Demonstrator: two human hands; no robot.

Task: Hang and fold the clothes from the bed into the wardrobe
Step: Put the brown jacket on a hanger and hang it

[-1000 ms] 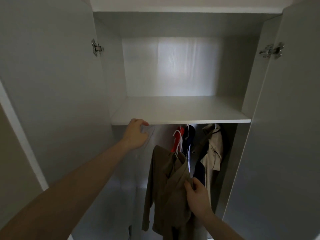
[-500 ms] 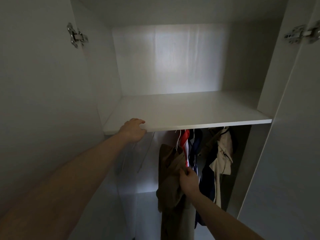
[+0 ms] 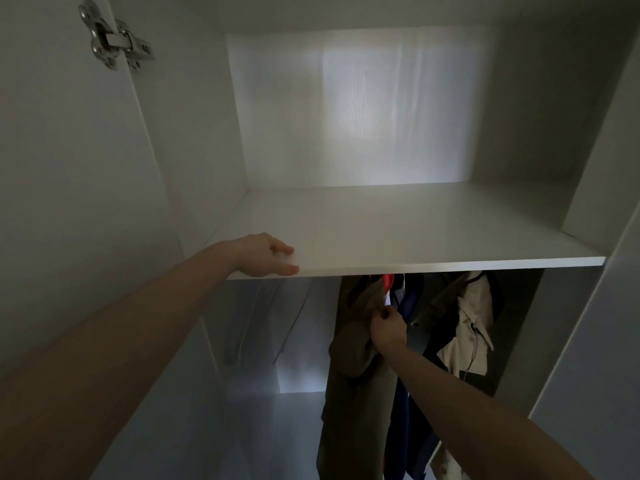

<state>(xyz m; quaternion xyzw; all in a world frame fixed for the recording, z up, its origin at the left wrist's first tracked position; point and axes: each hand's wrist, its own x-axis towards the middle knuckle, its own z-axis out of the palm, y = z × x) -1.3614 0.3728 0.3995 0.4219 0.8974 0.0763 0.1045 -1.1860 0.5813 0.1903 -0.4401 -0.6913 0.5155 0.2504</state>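
Note:
Inside the open white wardrobe, an olive-brown jacket [image 3: 349,344] hangs below the shelf [image 3: 415,237]. My right hand [image 3: 387,328] pinches the jacket's collar edge near a red-and-white hanger [image 3: 387,284]. Right of it hang a dark blue garment [image 3: 410,299] and a beige coat [image 3: 472,327]. My left hand [image 3: 265,255] grips the front edge of the shelf at its left end, thumb on top. The rail is hidden behind the shelf.
The left door [image 3: 69,168] stands open with a metal hinge [image 3: 114,39] at the top. The right door [image 3: 602,323] is open too. The space under the shelf to the left of the clothes [image 3: 270,341] holds nothing I can see.
The view has moved closer to the wardrobe and tilted up. My right hand has climbed up the jacket from its front to the collar. My left hand stays on the shelf edge.

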